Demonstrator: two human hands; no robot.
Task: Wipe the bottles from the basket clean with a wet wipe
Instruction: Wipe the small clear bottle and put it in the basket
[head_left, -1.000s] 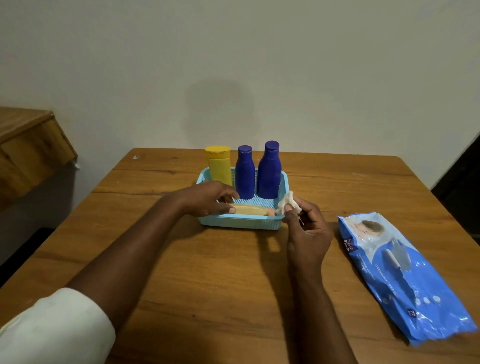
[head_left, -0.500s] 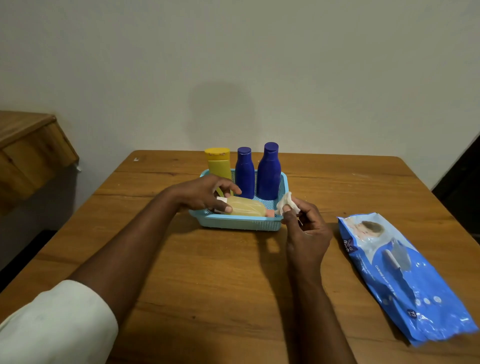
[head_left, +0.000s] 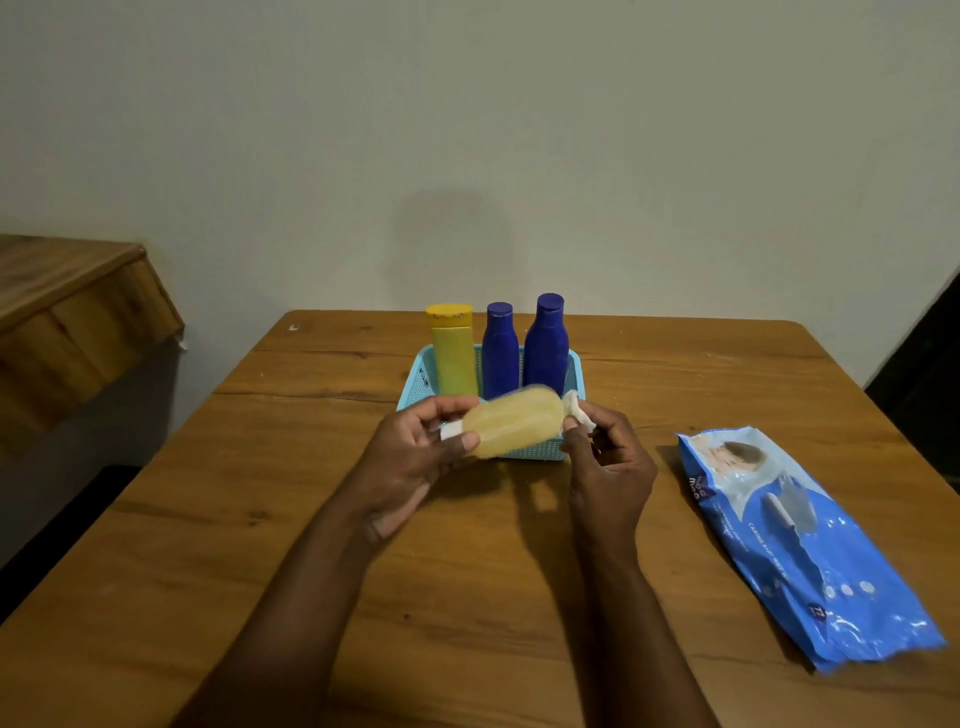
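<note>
My left hand (head_left: 410, 457) holds a pale yellow translucent bottle (head_left: 511, 421) sideways by its white cap end, lifted in front of the light blue basket (head_left: 415, 371). My right hand (head_left: 610, 457) pinches a small crumpled white wet wipe (head_left: 576, 410) that touches the bottle's far end. Inside the basket stand a yellow bottle (head_left: 452, 351) and two dark blue bottles (head_left: 500, 351) (head_left: 545, 343), all upright at its back.
A blue wet-wipe pack (head_left: 800, 540) lies flat on the wooden table (head_left: 467, 597) to the right of my hands. A wooden ledge (head_left: 67, 306) juts out at the left, beyond the table edge. A plain wall rises behind.
My left hand has lifted the pale yellow bottle out of the basket and brought it toward me. The right hand stayed beside the basket with the wipe.
</note>
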